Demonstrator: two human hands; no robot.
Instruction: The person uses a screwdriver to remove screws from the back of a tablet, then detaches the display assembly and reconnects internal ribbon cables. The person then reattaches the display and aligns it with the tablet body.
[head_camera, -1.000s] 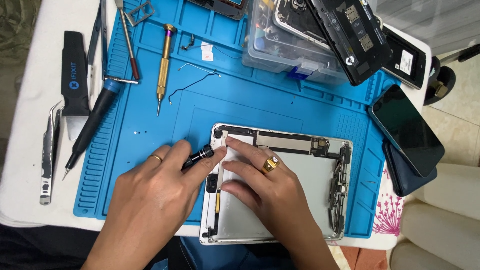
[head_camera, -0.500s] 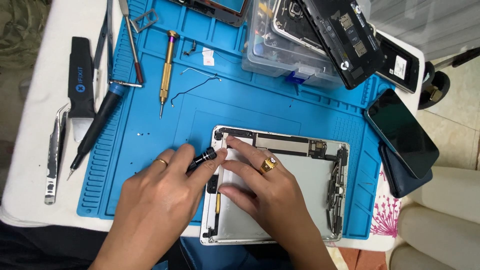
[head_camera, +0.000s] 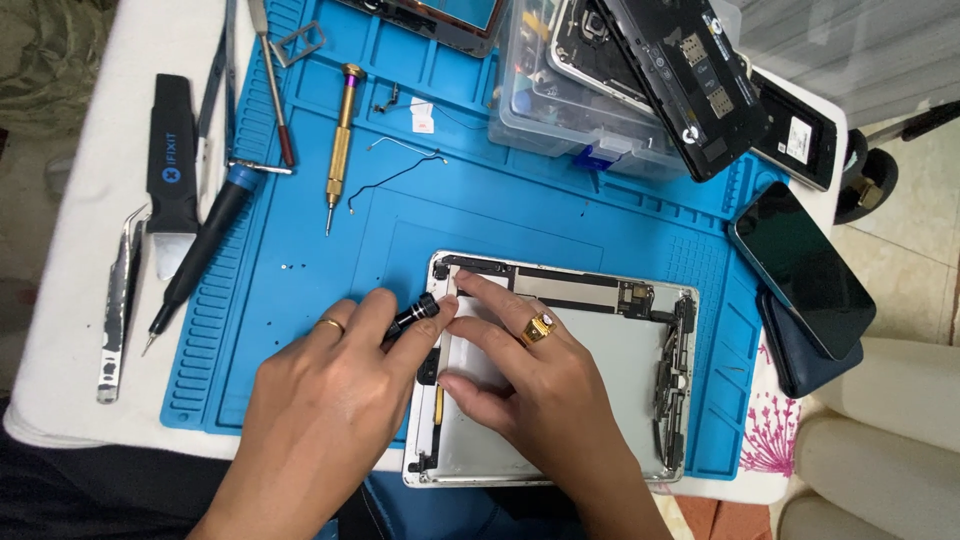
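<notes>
An opened tablet shell (head_camera: 620, 350), silver inside with circuit parts along its top and right edges, lies on a blue repair mat (head_camera: 330, 250). My left hand (head_camera: 330, 400), a ring on one finger, grips a small black screwdriver (head_camera: 412, 317) whose tip points at the shell's upper left corner. My right hand (head_camera: 530, 385), wearing a gold ring, rests flat on the shell with the index finger pressed near that same corner, touching the screwdriver's tip area.
A gold screwdriver (head_camera: 340, 140), a black-and-blue screwdriver (head_camera: 205, 245), tweezers (head_camera: 118, 300) and a black tool (head_camera: 172, 150) lie at the left. A clear parts box (head_camera: 590, 120) with phone bodies stands at the back. Dark phones (head_camera: 800, 265) lie at the right edge.
Both hands stay on the tablet's upper left corner, nearly still. The view has shifted slightly, so everything sits a little lower and more to the right in the frame.
</notes>
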